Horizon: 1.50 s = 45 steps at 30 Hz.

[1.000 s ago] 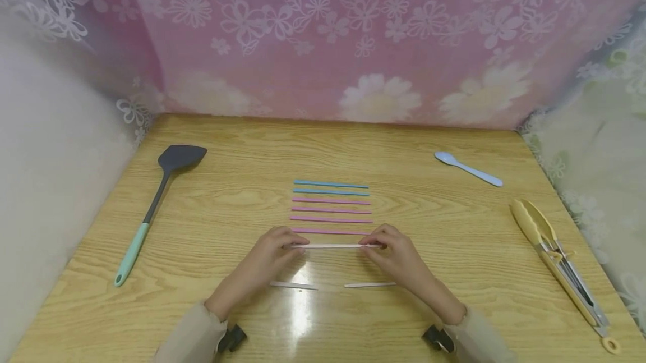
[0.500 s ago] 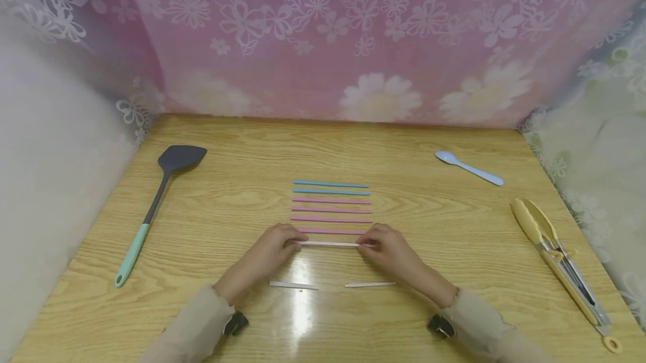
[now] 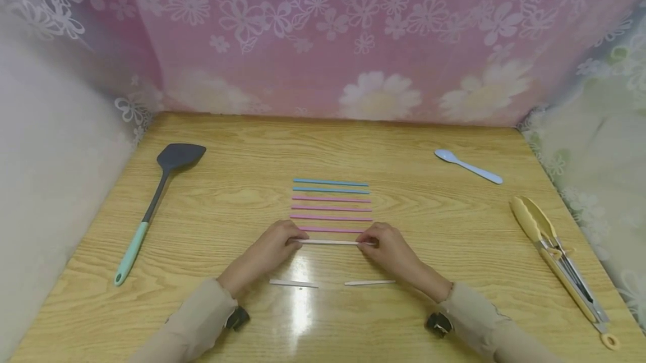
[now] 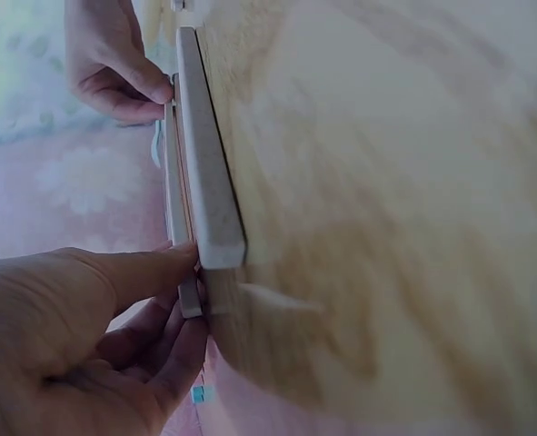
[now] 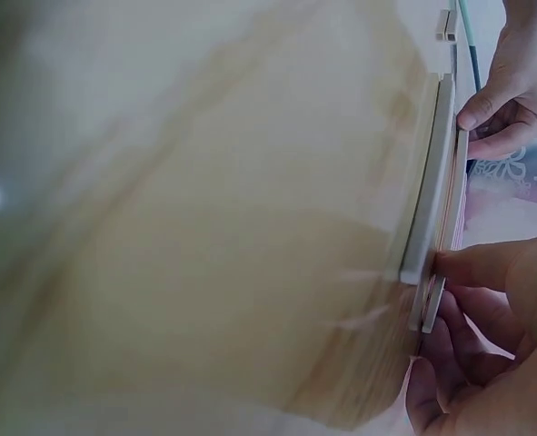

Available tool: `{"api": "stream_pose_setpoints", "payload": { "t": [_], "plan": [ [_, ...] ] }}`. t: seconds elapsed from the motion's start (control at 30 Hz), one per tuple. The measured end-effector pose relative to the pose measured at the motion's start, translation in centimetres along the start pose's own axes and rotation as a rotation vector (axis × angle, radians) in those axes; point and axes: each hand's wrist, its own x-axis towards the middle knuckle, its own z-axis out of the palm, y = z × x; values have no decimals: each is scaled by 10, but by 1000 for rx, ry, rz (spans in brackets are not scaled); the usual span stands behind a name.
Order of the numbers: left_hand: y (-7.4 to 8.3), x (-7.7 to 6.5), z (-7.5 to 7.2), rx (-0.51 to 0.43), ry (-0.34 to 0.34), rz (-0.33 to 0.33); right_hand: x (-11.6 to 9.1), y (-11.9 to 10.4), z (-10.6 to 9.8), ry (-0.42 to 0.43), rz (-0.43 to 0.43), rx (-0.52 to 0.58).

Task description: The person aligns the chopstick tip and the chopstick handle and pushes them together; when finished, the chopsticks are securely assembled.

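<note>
A long thin white stick (image 3: 330,242) lies crosswise in front of me, close below the nearest pink stick (image 3: 330,230). My left hand (image 3: 275,244) pinches its left end between thumb and fingers. At the other end, my right hand (image 3: 387,246) pinches it the same way. The left wrist view shows the held stick (image 4: 174,182) running between both hands, at or just above the tabletop. Beyond it lie several parallel pink sticks and two blue sticks (image 3: 330,191). Fingers cover both of its tips in the head view.
Two shorter white pieces lie nearer me, a left piece (image 3: 294,284) and a right piece (image 3: 370,283). A spatula (image 3: 153,200) with a green handle is at the left. A light blue spoon (image 3: 469,166) and yellow-tipped tongs (image 3: 560,265) lie right on the wooden table (image 3: 242,150).
Both hands have shifted slightly away from me with the white stick, bringing it nearer the row of pink sticks. In the last half second they have barely moved.
</note>
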Motion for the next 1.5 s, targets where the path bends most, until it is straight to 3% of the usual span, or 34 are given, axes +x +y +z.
{"api": "stream_pose_setpoints", "payload": {
  "t": [0.6,1.0,1.2,1.33,1.5],
  "plan": [
    [4,2,-3,45,8,6,2,-2,-2,6,23,3],
    [3,2,-2,21,2,1,2,-4,-4,9,21,-7],
    [3,-3,-3,12,14,-29,1,-2,-8,77,11,6],
    [3,-9,-5,20,55,16,-1,2,-11,122,8,59],
    [4,-17,-5,-41,56,35,-7,1,-16,94,42,105]
  ]
}}
